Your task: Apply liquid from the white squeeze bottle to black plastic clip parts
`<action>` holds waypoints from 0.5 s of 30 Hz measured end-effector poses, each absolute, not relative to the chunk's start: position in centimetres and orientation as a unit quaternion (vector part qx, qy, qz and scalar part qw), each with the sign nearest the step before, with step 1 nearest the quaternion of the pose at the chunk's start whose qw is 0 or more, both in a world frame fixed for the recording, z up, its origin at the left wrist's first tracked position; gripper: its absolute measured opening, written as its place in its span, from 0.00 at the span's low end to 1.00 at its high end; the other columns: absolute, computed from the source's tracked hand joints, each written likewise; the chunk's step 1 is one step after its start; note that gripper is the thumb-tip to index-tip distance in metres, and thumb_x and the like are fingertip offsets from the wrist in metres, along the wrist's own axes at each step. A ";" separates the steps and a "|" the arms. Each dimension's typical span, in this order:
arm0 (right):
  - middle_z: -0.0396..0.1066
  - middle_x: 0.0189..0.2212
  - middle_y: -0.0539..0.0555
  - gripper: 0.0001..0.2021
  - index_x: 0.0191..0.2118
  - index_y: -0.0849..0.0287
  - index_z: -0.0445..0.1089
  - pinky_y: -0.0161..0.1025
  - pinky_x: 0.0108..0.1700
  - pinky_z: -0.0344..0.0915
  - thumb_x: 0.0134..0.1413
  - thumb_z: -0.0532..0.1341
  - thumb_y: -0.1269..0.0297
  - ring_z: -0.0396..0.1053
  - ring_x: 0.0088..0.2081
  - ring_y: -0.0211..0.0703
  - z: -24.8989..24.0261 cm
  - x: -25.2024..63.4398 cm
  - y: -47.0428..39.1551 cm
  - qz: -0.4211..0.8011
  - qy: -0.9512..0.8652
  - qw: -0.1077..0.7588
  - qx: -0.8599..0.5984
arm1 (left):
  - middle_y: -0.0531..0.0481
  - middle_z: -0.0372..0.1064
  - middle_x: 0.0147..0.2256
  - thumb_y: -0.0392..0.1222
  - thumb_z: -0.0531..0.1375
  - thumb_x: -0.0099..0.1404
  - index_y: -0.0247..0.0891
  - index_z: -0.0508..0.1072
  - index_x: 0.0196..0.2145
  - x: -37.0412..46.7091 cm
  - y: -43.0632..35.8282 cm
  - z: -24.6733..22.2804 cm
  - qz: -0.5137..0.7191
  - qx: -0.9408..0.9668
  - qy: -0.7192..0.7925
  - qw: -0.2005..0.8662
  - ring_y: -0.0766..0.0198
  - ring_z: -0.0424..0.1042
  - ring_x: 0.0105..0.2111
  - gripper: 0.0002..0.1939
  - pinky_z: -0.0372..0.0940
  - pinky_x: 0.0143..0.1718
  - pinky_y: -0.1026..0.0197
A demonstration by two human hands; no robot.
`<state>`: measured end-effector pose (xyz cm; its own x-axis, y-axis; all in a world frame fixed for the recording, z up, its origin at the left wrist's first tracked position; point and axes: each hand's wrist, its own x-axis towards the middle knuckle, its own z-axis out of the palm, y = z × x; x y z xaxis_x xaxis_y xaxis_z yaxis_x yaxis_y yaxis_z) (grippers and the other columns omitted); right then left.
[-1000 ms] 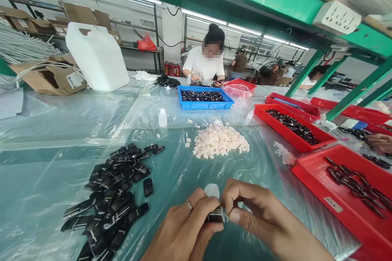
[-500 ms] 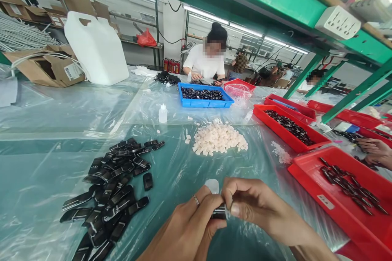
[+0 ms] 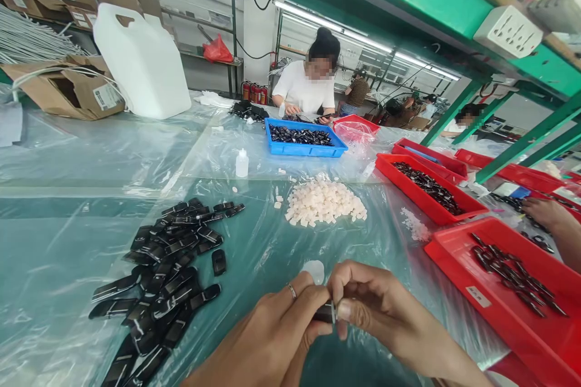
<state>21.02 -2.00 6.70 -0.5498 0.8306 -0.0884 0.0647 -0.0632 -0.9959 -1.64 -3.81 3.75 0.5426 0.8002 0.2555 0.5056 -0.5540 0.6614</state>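
Between my hands is a small black plastic piece (image 3: 323, 313) with a pale edge at its right end, mostly covered by fingers. My left hand (image 3: 276, 326), with a ring on one finger, is closed around its left side. The thumb and fingers of my right hand (image 3: 372, 308) pinch its right end; whatever else may lie in that pinch is hidden. Just beyond my left fingers shows a whitish translucent rounded thing (image 3: 314, 270). On the left lies a heap of similar black pieces (image 3: 167, 284), with a single black piece (image 3: 218, 262) beside it.
A pile of small cream-coloured blocks (image 3: 324, 202) lies ahead, near a small squeeze bottle (image 3: 242, 164). A blue tray (image 3: 306, 150) stands before a seated person. Red trays (image 3: 454, 260) line the right, where another person's hand (image 3: 544, 214) works. A white jug (image 3: 145, 72) stands back left.
My hands keep their grip on the black piece, with only slight shifts of the fingers. At the right, the other person's hand has moved. The view has tilted a little.
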 end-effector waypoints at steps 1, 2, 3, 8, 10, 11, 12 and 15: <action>0.70 0.32 0.50 0.12 0.40 0.60 0.69 0.34 0.40 0.63 0.69 0.65 0.56 0.69 0.35 0.37 6.6 21.0 -2.1 0.629 -0.614 0.305 -0.367 | 0.48 0.78 0.57 0.38 0.56 0.74 0.50 0.73 0.54 -1.6 -3.8 4.0 0.282 0.837 0.387 0.264 0.50 0.79 0.55 0.14 0.78 0.43 0.64; 0.70 0.32 0.50 0.12 0.40 0.59 0.69 0.35 0.40 0.63 0.69 0.65 0.56 0.69 0.34 0.37 6.5 21.0 -2.2 0.627 -0.613 0.308 -0.369 | 0.48 0.79 0.54 0.36 0.56 0.73 0.49 0.74 0.53 -1.5 -3.8 4.2 0.289 0.836 0.385 0.263 0.51 0.81 0.52 0.14 0.78 0.42 0.65; 0.70 0.32 0.50 0.12 0.40 0.59 0.68 0.35 0.40 0.63 0.69 0.65 0.56 0.69 0.34 0.37 6.4 20.9 -2.2 0.627 -0.610 0.310 -0.372 | 0.48 0.80 0.53 0.36 0.57 0.73 0.48 0.74 0.53 -1.4 -3.8 4.3 0.291 0.835 0.386 0.264 0.52 0.82 0.50 0.14 0.78 0.40 0.66; 0.67 0.31 0.48 0.15 0.38 0.58 0.65 0.33 0.38 0.63 0.66 0.67 0.53 0.67 0.33 0.35 6.1 20.5 -2.0 0.631 -0.600 0.318 -0.376 | 0.51 0.74 0.61 0.37 0.58 0.73 0.54 0.70 0.60 -1.4 -3.9 3.6 0.277 0.831 0.409 0.255 0.53 0.79 0.55 0.21 0.78 0.39 0.68; 0.67 0.32 0.48 0.15 0.39 0.58 0.65 0.34 0.39 0.64 0.65 0.67 0.52 0.66 0.33 0.35 6.2 20.4 -2.0 0.615 -0.609 0.325 -0.381 | 0.48 0.72 0.63 0.39 0.58 0.74 0.53 0.66 0.64 -1.6 -3.7 2.8 0.276 0.839 0.403 0.240 0.50 0.74 0.60 0.23 0.78 0.43 0.66; 0.67 0.32 0.48 0.15 0.40 0.57 0.65 0.34 0.39 0.64 0.66 0.66 0.51 0.66 0.34 0.36 6.2 20.4 -2.1 0.600 -0.617 0.330 -0.387 | 0.47 0.72 0.63 0.40 0.57 0.74 0.52 0.65 0.66 -1.7 -3.6 2.5 0.278 0.845 0.397 0.226 0.49 0.73 0.61 0.24 0.78 0.45 0.65; 0.68 0.33 0.48 0.14 0.41 0.57 0.66 0.34 0.39 0.64 0.67 0.65 0.51 0.67 0.34 0.36 6.2 20.5 -2.2 0.581 -0.628 0.336 -0.394 | 0.46 0.73 0.62 0.41 0.55 0.75 0.51 0.64 0.66 -1.7 -3.5 2.1 0.282 0.853 0.387 0.206 0.49 0.72 0.61 0.24 0.77 0.46 0.64; 0.70 0.32 0.49 0.10 0.41 0.57 0.69 0.35 0.40 0.64 0.67 0.64 0.56 0.68 0.34 0.38 5.9 20.7 -3.0 0.496 -0.665 0.361 -0.425 | 0.48 0.78 0.57 0.45 0.55 0.77 0.53 0.68 0.63 -1.3 -3.3 1.1 0.302 0.856 0.398 0.135 0.50 0.78 0.56 0.20 0.77 0.47 0.62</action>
<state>20.72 -2.96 5.91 -0.3775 0.9241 0.0586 0.2074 0.1461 -0.9673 -1.26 -3.29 1.15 0.5008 0.7625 0.4097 0.5994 -0.6469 0.4713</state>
